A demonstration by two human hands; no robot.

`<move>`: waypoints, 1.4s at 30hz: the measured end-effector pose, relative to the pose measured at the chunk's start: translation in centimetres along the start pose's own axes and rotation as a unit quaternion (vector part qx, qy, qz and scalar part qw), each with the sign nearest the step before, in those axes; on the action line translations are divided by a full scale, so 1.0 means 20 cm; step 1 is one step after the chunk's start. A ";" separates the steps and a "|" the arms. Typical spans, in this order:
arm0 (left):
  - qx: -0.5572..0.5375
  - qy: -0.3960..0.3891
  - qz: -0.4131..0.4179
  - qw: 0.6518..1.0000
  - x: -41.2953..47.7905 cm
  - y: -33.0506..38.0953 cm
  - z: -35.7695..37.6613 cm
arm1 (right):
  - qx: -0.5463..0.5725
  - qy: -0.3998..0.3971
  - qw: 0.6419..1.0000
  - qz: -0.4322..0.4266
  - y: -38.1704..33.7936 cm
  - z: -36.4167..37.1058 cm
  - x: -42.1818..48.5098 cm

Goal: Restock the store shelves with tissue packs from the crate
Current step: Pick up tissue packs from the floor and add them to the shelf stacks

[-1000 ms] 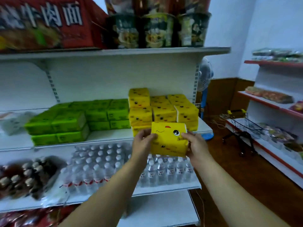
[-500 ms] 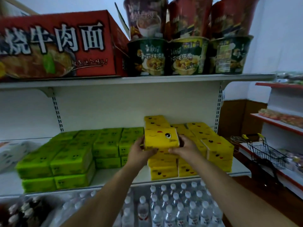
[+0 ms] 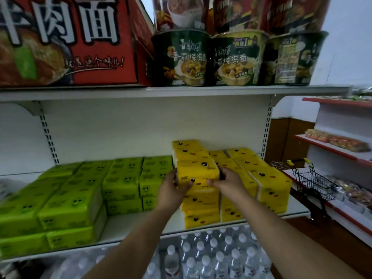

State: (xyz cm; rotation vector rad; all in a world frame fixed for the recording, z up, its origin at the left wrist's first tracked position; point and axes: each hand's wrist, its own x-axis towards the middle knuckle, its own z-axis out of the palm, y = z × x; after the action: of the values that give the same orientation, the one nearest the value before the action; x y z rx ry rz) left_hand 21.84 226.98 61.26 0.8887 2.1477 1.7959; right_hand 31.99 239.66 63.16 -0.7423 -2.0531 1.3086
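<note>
Head view: yellow tissue pack (image 3: 196,170) sat at frame centre, atop front column of yellow stack (image 3: 201,210) on middle shelf (image 3: 130,228). Long axis ran left-right across frame; printed face with eye pointed up toward camera. Left hand (image 3: 170,191) held left end, fingers curled round it; right hand (image 3: 226,182) likewise held right end. Green packs (image 3: 84,198) lay left of stack; noodle cups (image 3: 211,59) upper centre; water bottles (image 3: 211,256) along bottom.

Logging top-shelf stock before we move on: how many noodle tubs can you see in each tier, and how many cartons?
Green noodle tubs, lower tier: 3
Tubs stacked on them: 3
Red carton: 1
Total in view: 7
</note>
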 end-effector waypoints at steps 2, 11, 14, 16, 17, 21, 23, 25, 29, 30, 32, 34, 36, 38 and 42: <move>0.013 -0.001 -0.008 1.000 0.01 -0.01 0.00 | -0.009 0.000 1.000 0.001 -0.01 0.00 0.00; 0.086 0.076 0.018 0.993 -0.05 0.05 -0.02 | 0.048 0.042 0.998 0.019 0.01 -0.06 -0.09; 0.061 0.133 0.080 0.986 -0.13 0.14 0.04 | 0.090 0.085 0.992 0.007 0.06 -0.16 -0.19; -0.003 0.118 0.089 0.989 -0.23 0.21 0.14 | 0.117 0.110 0.987 0.010 0.11 -0.26 -0.28; -0.032 0.103 0.086 0.990 -0.29 0.24 0.20 | 0.131 0.119 0.984 0.014 0.13 -0.32 -0.33; -0.056 0.024 0.045 0.997 -0.56 0.24 0.54 | 0.142 0.147 0.977 0.055 0.31 -0.59 -0.56; -0.055 -0.016 0.013 0.998 -0.71 0.19 0.72 | 0.127 0.167 0.974 0.084 0.45 -0.72 -0.70; -0.054 -0.046 -0.019 0.997 -0.86 0.10 0.89 | 0.118 0.177 0.970 0.120 0.62 -0.83 -0.85; -0.012 -0.134 -0.080 0.988 -1.19 -0.16 1.19 | 0.112 0.216 0.946 0.213 1.02 -0.98 -1.17; 0.001 -0.150 -0.090 0.985 -1.26 -0.24 1.23 | 0.114 0.223 0.938 0.239 1.11 -0.99 -1.24; 0.039 -0.192 -0.119 0.973 -1.41 -0.44 1.37 | 0.104 0.237 0.916 0.306 1.37 -1.01 -1.41; 0.072 -0.240 -0.155 0.956 -1.56 -0.69 1.48 | 0.103 0.243 0.891 0.370 1.64 -1.00 -1.58; 0.104 -0.286 -0.195 0.932 -1.71 -0.96 1.57 | 0.111 0.252 0.862 0.425 1.91 -0.97 -1.75; 0.123 -0.323 -0.229 0.910 -1.85 -1.26 1.66 | 0.117 0.265 0.833 0.472 2.20 -0.90 -1.92; 0.162 -0.356 -0.307 0.868 -2.11 -1.89 1.78 | 0.075 0.211 0.806 0.549 2.82 -0.67 -2.26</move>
State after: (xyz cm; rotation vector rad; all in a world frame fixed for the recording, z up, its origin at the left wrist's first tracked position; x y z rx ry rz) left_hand 61.96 229.57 7.81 0.6601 1.9118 0.6617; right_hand 80.05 235.47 7.64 -2.0947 -1.0606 1.5956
